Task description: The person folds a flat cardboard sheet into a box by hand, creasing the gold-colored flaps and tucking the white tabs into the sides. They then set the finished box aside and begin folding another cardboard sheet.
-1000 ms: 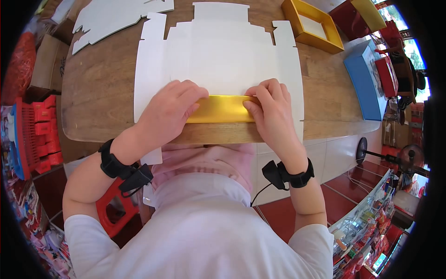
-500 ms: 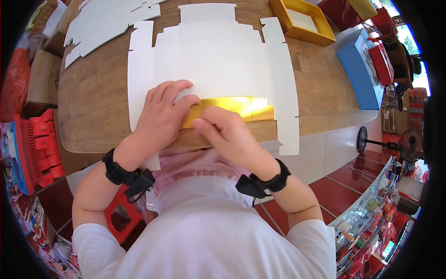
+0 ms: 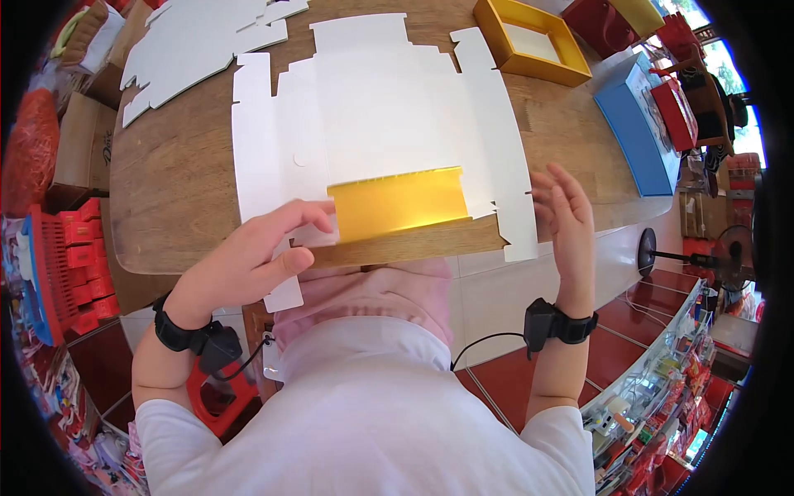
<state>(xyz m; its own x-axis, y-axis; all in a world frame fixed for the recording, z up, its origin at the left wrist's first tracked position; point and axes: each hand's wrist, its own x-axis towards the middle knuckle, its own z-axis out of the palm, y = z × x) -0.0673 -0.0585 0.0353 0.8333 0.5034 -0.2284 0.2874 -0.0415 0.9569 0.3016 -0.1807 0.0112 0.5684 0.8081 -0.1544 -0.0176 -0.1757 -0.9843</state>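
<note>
A die-cut cardboard box blank (image 3: pixel 389 107), white on its upper face, lies flat on the wooden table. Its near flap is folded over and shows a gold face (image 3: pixel 401 202). My left hand (image 3: pixel 269 248) is at the left end of that gold flap, fingers apart and thumb stretched out below it. At the blank's right side flap, my right hand (image 3: pixel 564 202) is raised with its fingers extended, fingertips close to the edge. Neither hand grips anything.
More white cut cardboard (image 3: pixel 186 50) lies at the table's far left. A gold box tray (image 3: pixel 538 50) stands at the back right, with a blue box (image 3: pixel 633 124) nearer the right edge. A red plastic stool (image 3: pixel 217 397) is below left, a fan (image 3: pixel 728 252) at right.
Both hands have come off the middle of the gold flap and moved apart, the right one far to the right. The gold flap now stands fully exposed, and the blank has turned slightly.
</note>
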